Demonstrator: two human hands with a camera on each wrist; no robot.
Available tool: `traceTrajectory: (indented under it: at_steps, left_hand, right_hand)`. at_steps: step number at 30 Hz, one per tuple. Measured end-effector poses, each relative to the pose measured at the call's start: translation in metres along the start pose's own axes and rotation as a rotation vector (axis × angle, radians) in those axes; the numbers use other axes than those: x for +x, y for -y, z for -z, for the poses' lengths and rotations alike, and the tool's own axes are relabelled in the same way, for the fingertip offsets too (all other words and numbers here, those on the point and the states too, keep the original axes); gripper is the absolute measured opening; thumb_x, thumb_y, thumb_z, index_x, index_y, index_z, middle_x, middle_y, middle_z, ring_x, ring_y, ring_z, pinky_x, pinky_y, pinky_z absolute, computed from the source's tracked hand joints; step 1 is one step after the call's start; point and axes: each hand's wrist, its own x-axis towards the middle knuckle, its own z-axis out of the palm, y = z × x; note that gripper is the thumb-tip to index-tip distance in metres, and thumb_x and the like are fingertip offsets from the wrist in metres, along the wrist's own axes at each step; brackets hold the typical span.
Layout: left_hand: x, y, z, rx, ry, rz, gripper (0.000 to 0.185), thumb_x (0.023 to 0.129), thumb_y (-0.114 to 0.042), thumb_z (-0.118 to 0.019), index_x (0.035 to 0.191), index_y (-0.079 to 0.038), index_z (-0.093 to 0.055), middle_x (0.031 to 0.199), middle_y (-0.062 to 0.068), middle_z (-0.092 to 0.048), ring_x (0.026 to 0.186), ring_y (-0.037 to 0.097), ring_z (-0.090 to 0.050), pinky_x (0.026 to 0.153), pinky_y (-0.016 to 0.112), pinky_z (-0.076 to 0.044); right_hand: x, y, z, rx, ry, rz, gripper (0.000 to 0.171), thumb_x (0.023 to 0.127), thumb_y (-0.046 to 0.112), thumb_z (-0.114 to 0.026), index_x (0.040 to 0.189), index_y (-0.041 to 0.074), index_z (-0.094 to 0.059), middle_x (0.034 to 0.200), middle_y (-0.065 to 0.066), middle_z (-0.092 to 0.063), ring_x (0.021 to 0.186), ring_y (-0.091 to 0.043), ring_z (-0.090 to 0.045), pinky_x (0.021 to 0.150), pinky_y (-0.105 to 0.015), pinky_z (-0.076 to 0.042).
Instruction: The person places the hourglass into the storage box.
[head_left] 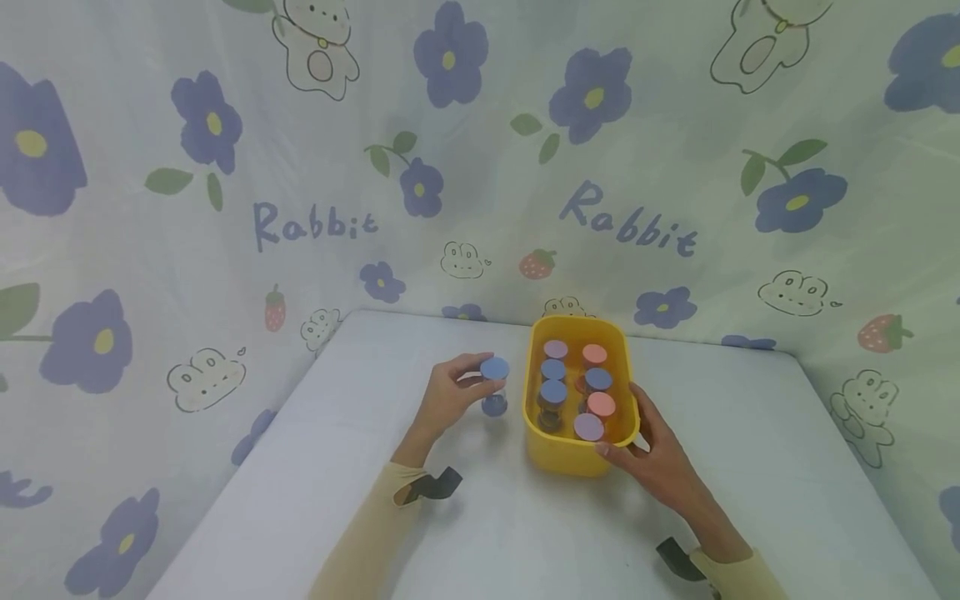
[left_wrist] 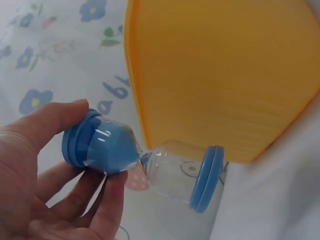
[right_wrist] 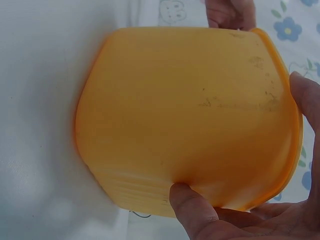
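Observation:
My left hand [head_left: 448, 396] pinches a small sandglass [left_wrist: 112, 145] by its upper blue cap, thumb on one side and fingers on the other. It has two blue caps, clear bulbs and blue sand gathered in the bulb nearest the hand. It is held upright just left of a yellow plastic bin [head_left: 564, 457]. My right hand [head_left: 663, 467] grips the bin at its near right corner, the thumb at the rim and the fingers along the right wall. Inside the bin stand several more sandglasses with blue caps [head_left: 553, 392], pink caps [head_left: 601, 405] and purple caps [head_left: 588, 427].
The bin stands on a white-covered table [head_left: 300, 492], right of the middle and close to the back edge. Behind and at both sides hangs a pale curtain [head_left: 480, 150] printed with flowers and rabbits. Dark straps [head_left: 438, 483] show at both wrists.

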Motion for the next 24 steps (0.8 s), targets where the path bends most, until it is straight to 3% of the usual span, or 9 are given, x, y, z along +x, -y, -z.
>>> traceTrajectory:
  at_steps: [11, 24]
  left_hand:
    - [-0.001, -0.024, 0.001, 0.005, 0.020, -0.045, 0.048, 0.089, -0.022, -0.083, 0.133, -0.012, -0.069, 0.131, 0.009, -0.071, 0.118, 0.022, -0.068, 0.106, 0.036, -0.057]
    - [0.003, -0.049, -0.001, -0.015, 0.035, -0.109, 0.047, 0.089, -0.017, -0.082, 0.133, -0.010, -0.068, 0.128, 0.008, -0.072, 0.119, 0.024, -0.068, 0.103, 0.027, -0.057]
  right_hand:
    - [-0.001, 0.002, 0.001, 0.002, 0.000, 0.002, 0.110, 0.089, 0.047, -0.080, 0.167, 0.026, -0.006, 0.175, -0.012, -0.012, 0.157, -0.047, -0.022, 0.111, -0.055, -0.044]
    - [-0.002, 0.004, 0.000, -0.012, 0.001, -0.016, 0.113, 0.087, 0.050, -0.080, 0.167, 0.027, -0.004, 0.176, -0.011, -0.011, 0.158, -0.046, -0.022, 0.112, -0.053, -0.044]
